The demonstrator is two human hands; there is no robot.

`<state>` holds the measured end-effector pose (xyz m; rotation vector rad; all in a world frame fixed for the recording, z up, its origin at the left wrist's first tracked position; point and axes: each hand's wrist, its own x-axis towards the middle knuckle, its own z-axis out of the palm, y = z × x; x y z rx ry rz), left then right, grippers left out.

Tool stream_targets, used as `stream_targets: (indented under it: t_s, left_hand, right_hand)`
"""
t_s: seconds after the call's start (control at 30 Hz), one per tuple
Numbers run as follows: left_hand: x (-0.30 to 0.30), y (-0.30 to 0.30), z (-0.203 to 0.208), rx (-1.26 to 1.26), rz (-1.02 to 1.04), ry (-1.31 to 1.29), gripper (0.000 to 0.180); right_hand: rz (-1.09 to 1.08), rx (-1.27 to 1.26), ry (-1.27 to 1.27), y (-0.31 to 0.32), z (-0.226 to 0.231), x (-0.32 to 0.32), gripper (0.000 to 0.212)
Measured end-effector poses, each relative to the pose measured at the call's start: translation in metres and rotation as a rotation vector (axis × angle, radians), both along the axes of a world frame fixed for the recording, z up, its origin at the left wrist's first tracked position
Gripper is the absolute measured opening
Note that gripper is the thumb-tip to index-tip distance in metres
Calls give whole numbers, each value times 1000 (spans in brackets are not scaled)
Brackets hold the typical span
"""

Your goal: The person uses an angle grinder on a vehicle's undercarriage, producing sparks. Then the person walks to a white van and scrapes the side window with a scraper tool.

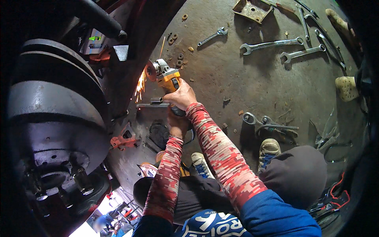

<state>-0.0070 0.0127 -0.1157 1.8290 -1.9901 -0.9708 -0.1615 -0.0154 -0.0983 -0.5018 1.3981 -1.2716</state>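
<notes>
A yellow angle grinder point(169, 79) is held in both my hands near the dark metal frame of a vehicle. My right hand point(182, 95) wraps over the top of its body. Lower down, my left hand point(177, 121) is closed round its rear grip, partly hidden by the right arm. The reddish-brown disc point(150, 70) meets the edge of the dark frame point(136, 59), and orange sparks point(140, 85) stream down from there. Exactly where the disc touches is hard to see.
A large wheel drum point(55, 102) fills the left side. An orange jack stand point(124, 139) stands below it. On the floor lie an adjustable wrench point(213, 36), combination wrenches point(272, 45), ratchets point(268, 123), several small nuts point(180, 59) and a rusty bracket point(253, 11).
</notes>
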Motion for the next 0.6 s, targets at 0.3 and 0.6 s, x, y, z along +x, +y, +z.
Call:
stream_targets:
  t_s: [0.3,0.6]
  left_hand:
    - [0,5,7,-48,24,135,83]
    - [-19,10,64,-115,74,-412,64]
  right_hand:
    - [-56,65,-88,14,5,8,82]
    - [-26,-118,-431,-6,-10,28,69]
